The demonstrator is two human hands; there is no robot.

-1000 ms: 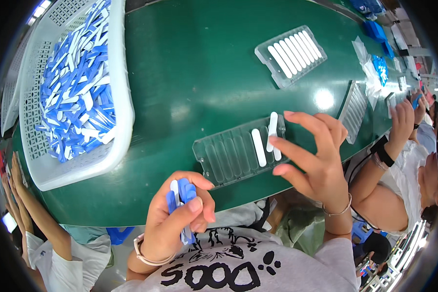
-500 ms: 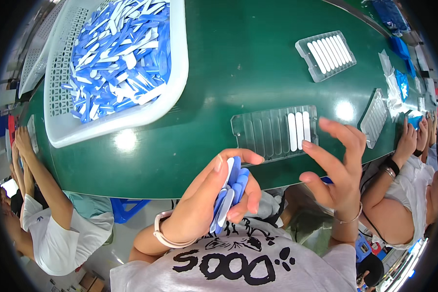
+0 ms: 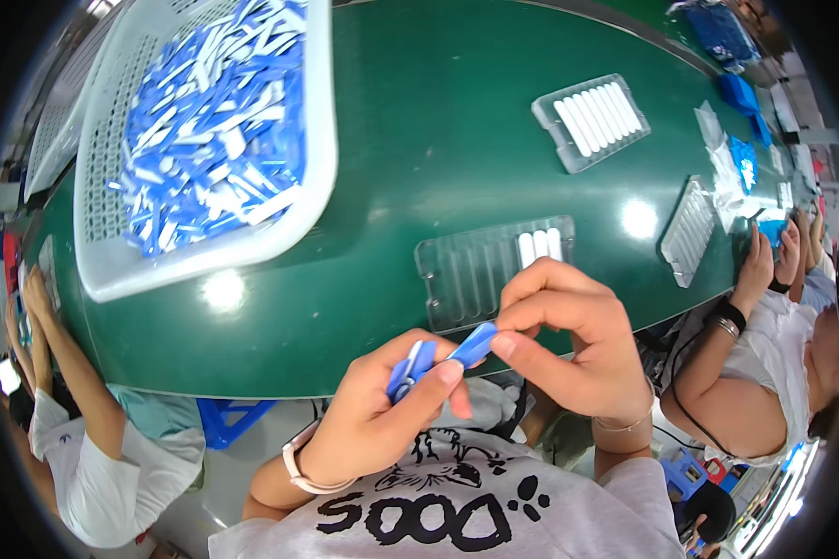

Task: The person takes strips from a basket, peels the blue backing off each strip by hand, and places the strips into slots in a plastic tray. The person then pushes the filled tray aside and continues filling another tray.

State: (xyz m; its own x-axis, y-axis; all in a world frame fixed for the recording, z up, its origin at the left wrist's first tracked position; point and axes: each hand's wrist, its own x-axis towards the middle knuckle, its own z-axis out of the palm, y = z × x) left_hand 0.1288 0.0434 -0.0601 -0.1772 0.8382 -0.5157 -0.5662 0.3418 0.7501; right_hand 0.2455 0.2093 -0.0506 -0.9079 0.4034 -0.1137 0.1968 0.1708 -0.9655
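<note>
Head view: lower centre, left hand (image 3: 378, 415) clamps blue strips (image 3: 412, 365) in its fingers, one jutting strip (image 3: 473, 346) presumably angled to expose its tip to pinching fingers of right hand (image 3: 576, 349), below clear slotted tray (image 3: 463, 287).

Lit brightly, with glare on table (image 3: 410, 168) below and right of basket (image 3: 323, 112). Blurred slightly inside; distorted far outside.
</note>
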